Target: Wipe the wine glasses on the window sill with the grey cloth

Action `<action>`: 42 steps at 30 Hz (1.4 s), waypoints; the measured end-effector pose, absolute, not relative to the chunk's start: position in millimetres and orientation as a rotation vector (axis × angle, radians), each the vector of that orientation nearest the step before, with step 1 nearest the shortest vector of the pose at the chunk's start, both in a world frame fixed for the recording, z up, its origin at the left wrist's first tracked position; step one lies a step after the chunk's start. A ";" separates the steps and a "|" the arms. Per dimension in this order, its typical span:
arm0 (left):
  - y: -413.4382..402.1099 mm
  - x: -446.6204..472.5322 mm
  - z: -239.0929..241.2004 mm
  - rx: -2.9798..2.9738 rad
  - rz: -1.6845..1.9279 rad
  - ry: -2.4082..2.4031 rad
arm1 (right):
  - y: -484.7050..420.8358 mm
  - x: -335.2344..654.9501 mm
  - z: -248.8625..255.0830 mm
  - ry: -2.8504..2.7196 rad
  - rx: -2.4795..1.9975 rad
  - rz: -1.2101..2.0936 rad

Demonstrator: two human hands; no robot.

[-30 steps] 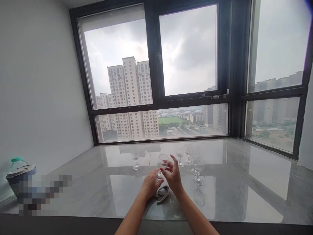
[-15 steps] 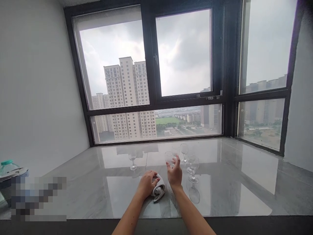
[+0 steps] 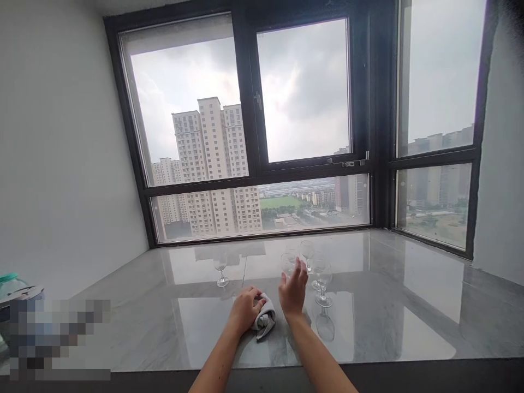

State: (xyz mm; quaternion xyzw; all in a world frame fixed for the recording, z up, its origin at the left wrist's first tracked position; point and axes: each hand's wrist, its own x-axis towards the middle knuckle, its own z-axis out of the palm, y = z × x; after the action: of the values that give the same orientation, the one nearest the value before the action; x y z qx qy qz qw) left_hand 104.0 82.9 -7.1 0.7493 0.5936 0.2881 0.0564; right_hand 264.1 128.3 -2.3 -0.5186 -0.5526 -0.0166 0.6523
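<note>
My left hand (image 3: 244,310) is closed round a bunched grey cloth (image 3: 267,322) resting on the counter. To its right, my right hand (image 3: 292,292) is raised with its fingers stretched upward, holding nothing that I can see. Just behind those fingers stands a clear stemmed glass (image 3: 287,263), its lower part hidden by the hand. More stemmed glasses are grouped close by: one glass (image 3: 323,289) nearer me on the right, another glass (image 3: 307,251) farther back. A single stemmed glass (image 3: 221,267) stands apart, beyond my left hand.
The glossy grey tiled counter (image 3: 143,316) reaches back to dark-framed windows (image 3: 257,180). At the far left are a container with a green top (image 3: 10,279) and a blurred-out patch. White walls (image 3: 61,136) border both sides.
My right hand has let go of the stemmed glass, and its fingers have straightened and moved slightly right. My left hand stays on the cloth. The view has shifted slightly.
</note>
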 end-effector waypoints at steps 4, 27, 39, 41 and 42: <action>82.6 104.2 -7.2 2.261 0.883 1.810 | 113.8 262.2 1.6 -1.263 -1.135 -0.077; 80.0 103.7 -4.7 2.260 0.897 1.829 | 107.9 259.2 -3.7 -1.741 -1.702 0.076; 82.7 102.5 -7.3 2.243 0.922 1.818 | 112.6 263.5 -5.3 -1.730 -1.745 0.157; 83.0 102.2 -7.8 2.243 0.925 1.815 | 112.7 264.3 -5.0 -1.730 -1.751 0.169; 83.0 102.1 -7.9 2.243 0.922 1.817 | 112.6 264.7 -4.6 -1.729 -1.757 0.170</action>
State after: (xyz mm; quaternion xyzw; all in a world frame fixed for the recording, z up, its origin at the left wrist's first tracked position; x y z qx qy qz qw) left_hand 102.1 83.0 -7.9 0.7391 0.5987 0.3037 0.0554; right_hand 264.7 112.6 -4.6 -0.6713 -0.6609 0.0649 0.3292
